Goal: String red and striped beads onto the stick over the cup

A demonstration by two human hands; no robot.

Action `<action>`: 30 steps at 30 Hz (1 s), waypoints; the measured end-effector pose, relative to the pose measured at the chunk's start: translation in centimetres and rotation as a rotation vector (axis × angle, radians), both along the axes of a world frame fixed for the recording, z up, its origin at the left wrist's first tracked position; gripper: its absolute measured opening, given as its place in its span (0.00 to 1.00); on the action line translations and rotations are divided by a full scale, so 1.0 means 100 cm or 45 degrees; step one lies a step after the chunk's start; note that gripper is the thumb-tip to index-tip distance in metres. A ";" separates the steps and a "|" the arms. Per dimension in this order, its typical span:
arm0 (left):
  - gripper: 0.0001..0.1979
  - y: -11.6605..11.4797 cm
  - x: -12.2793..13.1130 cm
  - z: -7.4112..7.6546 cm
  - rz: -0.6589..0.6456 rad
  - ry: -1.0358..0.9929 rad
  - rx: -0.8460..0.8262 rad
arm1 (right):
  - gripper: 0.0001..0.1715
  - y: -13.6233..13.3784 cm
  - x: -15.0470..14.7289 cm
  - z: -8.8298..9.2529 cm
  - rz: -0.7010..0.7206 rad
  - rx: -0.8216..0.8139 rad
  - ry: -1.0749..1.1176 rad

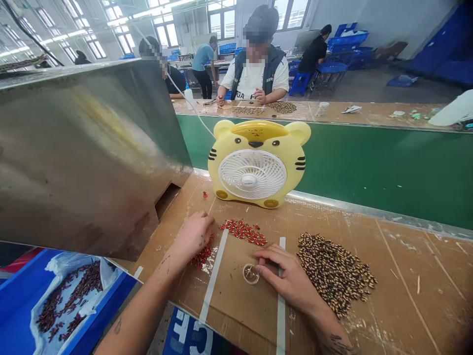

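Along the near edge of a cardboard-topped workbench (236,301), a person's two bare hands work over small loose pieces. The left hand (194,236) curls downward, knuckles up, at the edge of a scattered heap of red beads (202,257); whether its fingers pinch anything, I can't tell from here. The right hand (284,273) lies flatter, fingers pressed together and reaching left, its fingertips (260,256) just beside a small round cup (251,274) sitting between two white tape strips (213,276). A second, tidier patch of red beads (244,232) lies farther off, and a broad heap of brown-and-cream speckled beads (334,273) spreads right of the hand. Beyond them stands a yellow tiger-shaped fan (229,162). To the near left, a blue crate (22,301) holds a plastic bag of dark red pieces (70,301). Across a green conveyor belt (369,167), a co-worker (254,74) sits at more beads.
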State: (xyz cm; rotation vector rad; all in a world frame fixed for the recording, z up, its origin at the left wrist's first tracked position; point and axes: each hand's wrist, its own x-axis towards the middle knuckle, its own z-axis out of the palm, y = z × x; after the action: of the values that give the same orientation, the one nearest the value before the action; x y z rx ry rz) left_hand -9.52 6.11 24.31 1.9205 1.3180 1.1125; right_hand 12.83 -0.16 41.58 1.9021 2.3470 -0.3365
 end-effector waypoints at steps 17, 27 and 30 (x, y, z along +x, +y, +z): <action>0.11 0.043 0.013 -0.001 -0.028 0.098 0.000 | 0.23 0.001 0.004 -0.008 0.088 -0.046 0.096; 0.18 -0.023 0.026 -0.012 -0.427 -1.422 -0.364 | 0.20 0.001 0.008 -0.011 0.317 0.060 0.087; 0.10 -0.051 0.049 -0.015 -0.681 -1.771 -0.464 | 0.14 -0.002 0.006 -0.011 0.479 0.138 0.035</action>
State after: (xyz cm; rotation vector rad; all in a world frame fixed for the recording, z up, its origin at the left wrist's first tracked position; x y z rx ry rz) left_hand -4.62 1.02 22.78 0.7215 0.1643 1.3242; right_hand 13.45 -0.32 40.52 1.4521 2.7189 -0.2038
